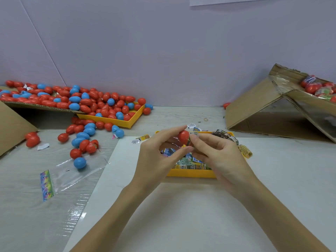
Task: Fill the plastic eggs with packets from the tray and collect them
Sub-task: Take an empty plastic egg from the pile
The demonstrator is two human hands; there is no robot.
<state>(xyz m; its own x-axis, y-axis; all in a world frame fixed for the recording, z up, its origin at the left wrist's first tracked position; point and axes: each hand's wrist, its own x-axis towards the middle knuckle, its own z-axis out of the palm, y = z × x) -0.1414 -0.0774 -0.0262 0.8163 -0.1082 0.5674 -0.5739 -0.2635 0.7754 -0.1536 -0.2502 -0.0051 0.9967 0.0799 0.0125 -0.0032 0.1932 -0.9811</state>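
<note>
My left hand [160,153] pinches the red egg [183,137] above the near tray [190,173]; my right hand [216,153] pinches a packet [190,142] into it. Light, slick shell: grip its middle.

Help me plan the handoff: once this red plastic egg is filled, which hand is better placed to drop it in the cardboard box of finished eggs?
Probably the right hand: the cardboard box of wrapped eggs lies on its side. The left hand grips the red plastic egg.
</note>
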